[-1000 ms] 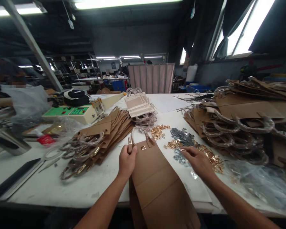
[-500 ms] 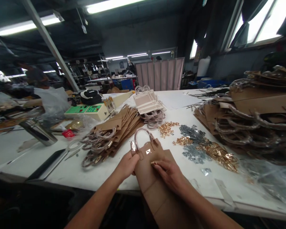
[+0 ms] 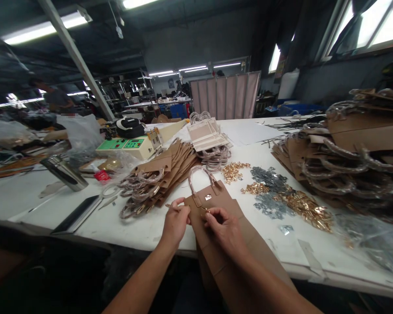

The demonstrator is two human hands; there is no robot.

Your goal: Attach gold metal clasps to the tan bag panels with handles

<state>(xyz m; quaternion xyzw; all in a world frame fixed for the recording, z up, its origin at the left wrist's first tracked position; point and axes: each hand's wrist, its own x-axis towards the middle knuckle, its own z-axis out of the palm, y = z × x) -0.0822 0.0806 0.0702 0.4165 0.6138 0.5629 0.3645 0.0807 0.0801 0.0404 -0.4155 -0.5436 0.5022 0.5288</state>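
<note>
A flat brown paper bag (image 3: 231, 226) with a wrapped loop handle (image 3: 201, 174) and a small gold clasp plate (image 3: 208, 197) lies over the near edge of the white table (image 3: 131, 226). My left hand (image 3: 176, 221) grips the bag's left edge near the top, fingers closed on it. My right hand (image 3: 223, 229) rests on the bag's front, its fingertips pinched on a small gold piece just below the clasp plate. Both forearms reach up from the bottom of the head view.
A fanned stack of brown bags (image 3: 160, 174) lies to the left and a larger pile (image 3: 347, 152) to the right. Gold fittings (image 3: 306, 211) and silver fittings (image 3: 268, 187) are heaped right of the bag. Behind stand cream bags (image 3: 206, 135), a green-panelled machine (image 3: 127, 146), a steel flask (image 3: 63, 173), scissors (image 3: 108, 196).
My right hand came from the fittings at right onto the bag's front with a small gold piece. The left hand slid lower on the bag's left edge. The view shifted slightly.
</note>
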